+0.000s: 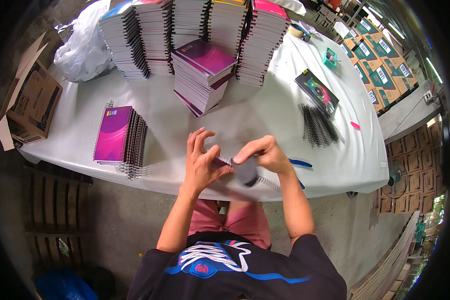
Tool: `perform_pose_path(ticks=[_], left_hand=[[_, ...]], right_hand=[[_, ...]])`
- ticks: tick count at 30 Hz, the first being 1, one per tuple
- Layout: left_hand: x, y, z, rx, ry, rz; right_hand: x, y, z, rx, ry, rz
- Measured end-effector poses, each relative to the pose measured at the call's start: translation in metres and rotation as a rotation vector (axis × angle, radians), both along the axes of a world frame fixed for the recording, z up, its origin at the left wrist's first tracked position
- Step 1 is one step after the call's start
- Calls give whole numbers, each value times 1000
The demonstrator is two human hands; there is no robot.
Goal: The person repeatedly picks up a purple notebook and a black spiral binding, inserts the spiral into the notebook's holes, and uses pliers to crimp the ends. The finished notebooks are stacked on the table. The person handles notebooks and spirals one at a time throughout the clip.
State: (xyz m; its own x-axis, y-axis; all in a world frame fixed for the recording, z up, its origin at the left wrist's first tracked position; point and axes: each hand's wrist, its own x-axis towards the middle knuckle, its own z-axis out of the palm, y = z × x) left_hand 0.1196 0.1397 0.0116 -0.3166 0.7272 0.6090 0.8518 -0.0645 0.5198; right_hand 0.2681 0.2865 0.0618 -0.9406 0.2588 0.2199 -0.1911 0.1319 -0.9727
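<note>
Hands, left and right, are pinched on a blurred purple-covered notebook at the white worktop edge; its silver spiral wire could be snagged or dropped.

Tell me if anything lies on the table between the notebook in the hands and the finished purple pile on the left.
Nothing visible does. The left hand and right hand hold a blurred spiral-bound notebook at the near edge; bare white tablecloth stretches to the purple-covered notebook pile.
</note>
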Motion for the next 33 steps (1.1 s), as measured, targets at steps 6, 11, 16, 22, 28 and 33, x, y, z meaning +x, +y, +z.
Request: perform_pose_path(ticks=[6,11,16,22,28,33], left_hand=[[0,3,6,37,-133,22],[-9,11,-15,92,-385,-18],[-12,12,-24,146,-336,-36],[-12,12,-20,122,-417,-72],[-18,20,-23,194,-558,-126],[-16,17,-38,105,-656,-110]], right_hand=[[-7,2,-11,-70,-88,-165],[-9,5,-15,38,-213,-301],[-15,4,-20,114,-234,-363],[-22,4,-17,265,-323,-370],[-27,-3,-16,293,-364,-407],[-31,-8,-20,-3,-1,-240]])
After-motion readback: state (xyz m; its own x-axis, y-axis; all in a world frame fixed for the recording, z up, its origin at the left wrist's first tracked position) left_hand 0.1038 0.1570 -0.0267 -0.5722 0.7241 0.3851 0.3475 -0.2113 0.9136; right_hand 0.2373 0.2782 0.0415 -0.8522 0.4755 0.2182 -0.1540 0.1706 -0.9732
